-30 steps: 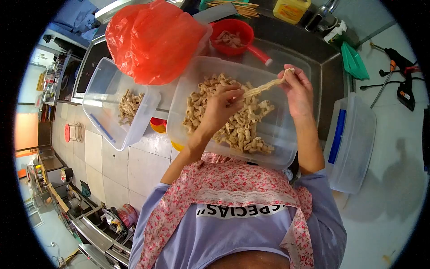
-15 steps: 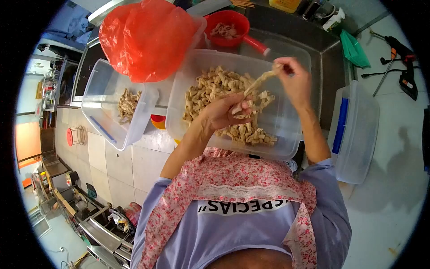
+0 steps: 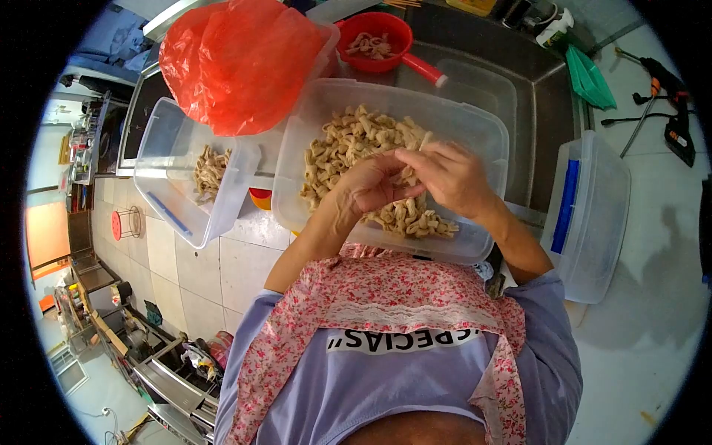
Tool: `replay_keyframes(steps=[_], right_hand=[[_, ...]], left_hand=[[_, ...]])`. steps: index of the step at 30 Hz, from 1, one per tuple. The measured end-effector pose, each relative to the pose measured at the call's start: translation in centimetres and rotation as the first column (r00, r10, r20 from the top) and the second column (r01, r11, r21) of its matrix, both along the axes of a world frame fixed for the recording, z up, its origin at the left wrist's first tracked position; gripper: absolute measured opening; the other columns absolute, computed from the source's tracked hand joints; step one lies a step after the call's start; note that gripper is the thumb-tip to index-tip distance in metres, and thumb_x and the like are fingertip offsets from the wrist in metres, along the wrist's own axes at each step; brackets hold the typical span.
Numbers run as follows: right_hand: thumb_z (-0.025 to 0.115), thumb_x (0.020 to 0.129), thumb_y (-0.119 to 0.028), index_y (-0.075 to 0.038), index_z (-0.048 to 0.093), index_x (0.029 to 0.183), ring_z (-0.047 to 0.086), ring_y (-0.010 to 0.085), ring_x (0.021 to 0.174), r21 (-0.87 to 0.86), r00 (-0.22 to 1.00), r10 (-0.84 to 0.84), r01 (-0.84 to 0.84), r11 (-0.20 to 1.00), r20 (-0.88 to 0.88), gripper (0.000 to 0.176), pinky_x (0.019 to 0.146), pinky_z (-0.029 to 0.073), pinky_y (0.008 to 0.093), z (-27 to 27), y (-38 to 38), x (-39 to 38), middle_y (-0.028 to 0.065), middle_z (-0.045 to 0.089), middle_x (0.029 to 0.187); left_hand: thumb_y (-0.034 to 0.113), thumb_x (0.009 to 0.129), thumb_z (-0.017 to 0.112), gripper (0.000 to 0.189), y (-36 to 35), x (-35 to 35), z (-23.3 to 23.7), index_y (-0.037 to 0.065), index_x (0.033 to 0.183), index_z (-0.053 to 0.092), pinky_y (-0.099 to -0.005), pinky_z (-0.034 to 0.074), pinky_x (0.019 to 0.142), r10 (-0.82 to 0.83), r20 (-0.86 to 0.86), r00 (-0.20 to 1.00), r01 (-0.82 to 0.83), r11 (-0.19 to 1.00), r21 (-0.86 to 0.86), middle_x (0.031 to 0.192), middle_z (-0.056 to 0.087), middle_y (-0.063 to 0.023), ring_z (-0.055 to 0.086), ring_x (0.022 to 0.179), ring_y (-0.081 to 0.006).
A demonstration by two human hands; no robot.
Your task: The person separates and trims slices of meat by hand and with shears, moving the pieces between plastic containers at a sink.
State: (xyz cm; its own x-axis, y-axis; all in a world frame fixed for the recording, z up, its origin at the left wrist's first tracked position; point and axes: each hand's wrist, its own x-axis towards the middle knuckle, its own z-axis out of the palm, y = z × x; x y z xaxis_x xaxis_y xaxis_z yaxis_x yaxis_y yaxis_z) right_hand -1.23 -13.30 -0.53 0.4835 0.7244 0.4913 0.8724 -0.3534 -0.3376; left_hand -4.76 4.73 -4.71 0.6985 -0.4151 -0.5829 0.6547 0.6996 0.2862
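Note:
My left hand (image 3: pixel 373 183) is closed around a soft beige food strip (image 3: pixel 407 176), its fingers curled over the clear plastic tub. Opposite it, my right hand (image 3: pixel 451 176) pinches at the same strip, fingertips touching those of the left. Most of the strip is hidden between the fingers. Beneath both hands, a pile of beige knotted food strips (image 3: pixel 326 165) covers much of the floor of the wide clear tub (image 3: pixel 486 126).
A smaller clear tub (image 3: pixel 165 185) with loose strips (image 3: pixel 211 172) stands at left. Behind are a red plastic bag (image 3: pixel 233 67) and a red handled strainer (image 3: pixel 406 37) holding pale pieces. A lidded clear box (image 3: pixel 593 230) with a blue latch is at right.
My right hand has come down and leftward to meet my left hand. The strip, stretched between them before, is now bunched up and mostly covered by the fingers.

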Motion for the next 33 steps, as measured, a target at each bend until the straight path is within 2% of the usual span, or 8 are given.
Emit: replay_keyframes(steps=[3,7,9,12,16,19,26,33], right_hand=[[0.065,0.077,-0.009,-0.013,0.062,0.115,0.063,0.0201,0.085,-0.016,0.978,0.093,-0.098,0.995,-0.185,0.038,0.074,0.052,0.0305,1.3,-1.3,0.6,0.0056,0.066,0.094],[0.062,0.085,-0.011,-0.009,0.060,0.118,0.063,0.0177,0.088,0.234,0.847,-0.155,0.309,0.922,-0.509,0.033,0.080,0.049,0.0270,-0.1,-7.4,6.9,0.0071,0.066,0.106],[0.060,0.087,-0.010,-0.007,0.060,0.116,0.062,0.0177,0.087,0.333,0.636,-0.158,0.580,0.744,-0.755,0.029,0.078,0.050,0.0292,-4.0,-11.7,12.1,0.0067,0.066,0.106],[0.059,0.088,-0.017,-0.004,0.058,0.118,0.062,0.0182,0.085,-0.054,0.175,-0.287,0.764,0.642,-0.942,0.034,0.072,0.052,0.0341,-18.7,-19.9,18.5,0.0074,0.066,0.103],[0.057,0.088,-0.022,-0.003,0.059,0.114,0.062,0.0211,0.080,-0.350,0.185,-0.542,0.588,0.729,-0.819,0.032,0.068,0.052,0.0349,-33.6,-21.8,15.8,0.0066,0.065,0.095],[0.056,0.088,-0.022,-0.004,0.059,0.113,0.062,0.0216,0.080,-0.529,-0.073,-0.613,0.593,0.607,-0.786,0.031,0.069,0.052,0.0351,-34.9,-17.9,12.5,0.0070,0.065,0.095],[0.054,0.090,-0.021,-0.004,0.059,0.111,0.062,0.0229,0.081,-0.623,-0.463,-0.422,0.643,0.445,-0.779,0.028,0.070,0.052,0.0356,-36.0,-14.3,9.5,0.0080,0.064,0.095],[0.051,0.091,-0.020,-0.005,0.059,0.109,0.062,0.0242,0.081,-0.585,-0.589,-0.111,0.728,0.358,-0.801,0.025,0.071,0.052,0.0361,-37.2,-12.4,9.9,0.0089,0.064,0.095]], left_hand=[[0.007,0.092,0.052,0.019,-0.1,-0.1,-0.2,0.006,0.112,0.055,-0.0385,0.055,0.083,-0.042,0.058,0.997,0.040,0.999,0.030,0.099,0.060,-0.0046,0.061,0.090,-0.0161],[0.002,0.092,0.049,0.023,-0.1,0.3,0.9,0.004,0.116,0.051,-0.0357,0.052,0.082,-0.081,0.138,0.987,0.062,0.988,0.140,0.109,0.059,-0.0106,0.059,0.087,-0.0178],[-0.002,0.091,0.049,0.026,-0.2,0.2,1.0,0.004,0.116,0.050,-0.0319,0.052,0.077,-0.083,0.185,0.979,0.046,0.980,0.193,0.106,0.060,-0.0112,0.059,0.081,-0.0162],[-0.006,0.089,0.048,0.031,-0.6,-0.1,0.5,0.004,0.118,0.050,-0.0293,0.049,0.072,-0.086,0.193,0.978,0.022,0.950,0.312,0.105,0.060,-0.0107,0.057,0.079,-0.0152],[-0.003,0.089,0.047,0.031,-0.7,-0.4,0.0,0.006,0.119,0.050,-0.0301,0.047,0.074,-0.109,0.247,0.963,0.025,0.947,0.320,0.103,0.060,-0.0099,0.056,0.081,-0.0157],[0.003,0.091,0.049,0.025,-1.4,-0.5,1.1,0.004,0.115,0.052,-0.0276,0.047,0.073,-0.044,0.178,0.983,-0.028,0.924,0.382,0.096,0.060,-0.0071,0.056,0.080,-0.0145],[0.013,0.096,0.049,0.018,-2.3,-1.6,0.9,0.002,0.109,0.056,-0.0317,0.048,0.073,0.185,0.071,0.980,-0.197,0.894,0.403,0.096,0.061,-0.0074,0.057,0.082,-0.0156],[0.013,0.096,0.048,0.015,-1.8,-2.5,0.1,0.006,0.104,0.059,-0.0333,0.049,0.072,0.214,0.047,0.976,-0.216,0.911,0.352,0.087,0.063,-0.0052,0.060,0.080,-0.0162]])
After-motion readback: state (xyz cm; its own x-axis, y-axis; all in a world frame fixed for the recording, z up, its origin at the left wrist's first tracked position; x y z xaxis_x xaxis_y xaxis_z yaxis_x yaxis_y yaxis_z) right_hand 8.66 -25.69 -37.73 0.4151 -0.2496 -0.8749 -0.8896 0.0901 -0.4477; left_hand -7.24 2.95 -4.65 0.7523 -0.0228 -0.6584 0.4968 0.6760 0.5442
